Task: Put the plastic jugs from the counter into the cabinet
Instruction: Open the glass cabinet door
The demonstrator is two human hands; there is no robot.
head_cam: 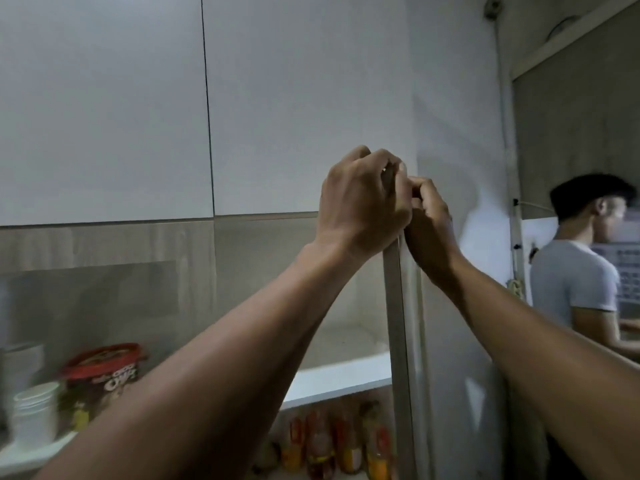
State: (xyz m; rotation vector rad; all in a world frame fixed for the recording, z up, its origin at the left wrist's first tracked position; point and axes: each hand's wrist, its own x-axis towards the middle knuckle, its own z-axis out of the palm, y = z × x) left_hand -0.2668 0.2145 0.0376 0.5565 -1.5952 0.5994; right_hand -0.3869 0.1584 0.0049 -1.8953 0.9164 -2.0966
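Left hand: curled over the top of the cabinet door's edge, gripping it.
Right hand: pinched on the same edge, touching the left at 3 o'clock.
Jugs: none in view; their place cannot be told.
Risk: the thin, smooth door could slip or swing, since the hold is only fingertips on a narrow lip.
Shelf: flat, white, matte, bare at 6 o'clock of the hands.
At 8 o'clock: stacked white cups, a red-lidded tub.
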